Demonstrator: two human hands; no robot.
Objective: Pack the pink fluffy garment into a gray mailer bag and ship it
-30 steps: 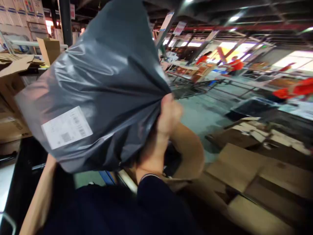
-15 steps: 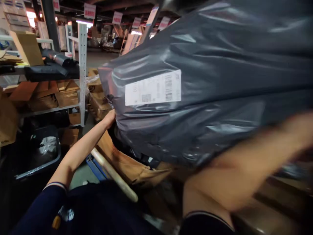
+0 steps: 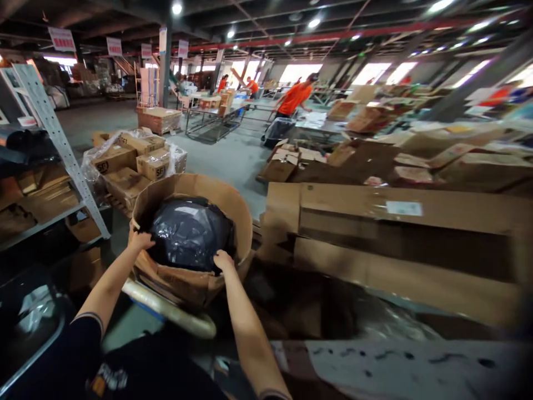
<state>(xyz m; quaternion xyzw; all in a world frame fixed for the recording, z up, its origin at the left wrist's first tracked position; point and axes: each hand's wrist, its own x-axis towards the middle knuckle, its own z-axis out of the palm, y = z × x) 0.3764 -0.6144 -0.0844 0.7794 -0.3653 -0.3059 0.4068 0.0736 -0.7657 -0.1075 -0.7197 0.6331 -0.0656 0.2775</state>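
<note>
A bulky black plastic parcel (image 3: 189,236) sits inside a large open cardboard box (image 3: 200,183) with a bowed, rounded rim. My left hand (image 3: 142,240) is closed at the parcel's left edge, just inside the box wall. On the near right side, my right hand (image 3: 224,259) has its fingers curled over the parcel's edge, close to the rim. The fingertips of both hands are partly hidden. Below the box, nearer my body, runs a pale, thick handle bar (image 3: 170,311).
Plastic-wrapped cartons (image 3: 133,158) stand beyond the box. On the left is a metal shelf rack (image 3: 66,150). A long opened carton (image 3: 400,233) and piled cardboard fill the right. A person in an orange top (image 3: 295,99) leans over a table farther off.
The black parcel, held up across my view before, has gone down into the cardboard box. Both hands have moved down with it, and my view has turned to the right.
</note>
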